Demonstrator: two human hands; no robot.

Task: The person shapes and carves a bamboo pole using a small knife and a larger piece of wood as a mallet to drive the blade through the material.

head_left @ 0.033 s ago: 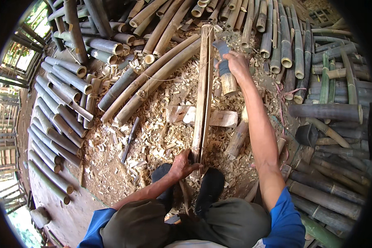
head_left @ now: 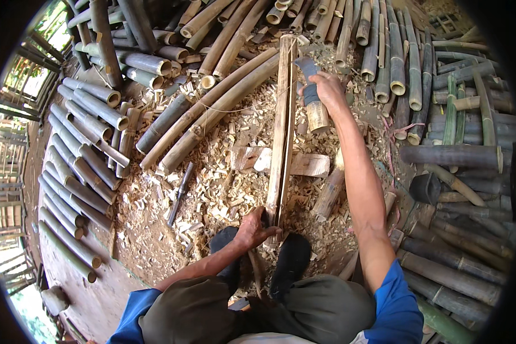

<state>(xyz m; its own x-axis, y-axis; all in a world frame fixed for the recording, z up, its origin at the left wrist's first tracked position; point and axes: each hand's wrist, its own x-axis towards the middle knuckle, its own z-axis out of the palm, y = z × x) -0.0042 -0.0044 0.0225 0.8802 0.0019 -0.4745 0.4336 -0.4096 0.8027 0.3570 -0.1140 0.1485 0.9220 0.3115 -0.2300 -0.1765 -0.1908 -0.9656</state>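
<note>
A long, pale wooden pole (head_left: 279, 126) with a dark split down its length runs away from me between my feet. It lies across a low, rough wooden block (head_left: 311, 164). My left hand (head_left: 251, 228) is closed around the pole's near end, its thumb reaching over the top. Beside the far end, my right hand (head_left: 329, 89) grips an adze (head_left: 316, 114) with a grey-blue blade, dark binding and a thick wooden body. The fingers hide part of its handle. Blade and pole appear slightly apart.
Wood chips (head_left: 206, 195) cover the ground. A dark-handled chisel-like tool (head_left: 180, 194) lies left of the pole. Cut bamboo lengths (head_left: 77, 189) line the left side, with more bamboo stacked (head_left: 453, 269) on the right and at the back. A short log (head_left: 329, 195) lies right of the block.
</note>
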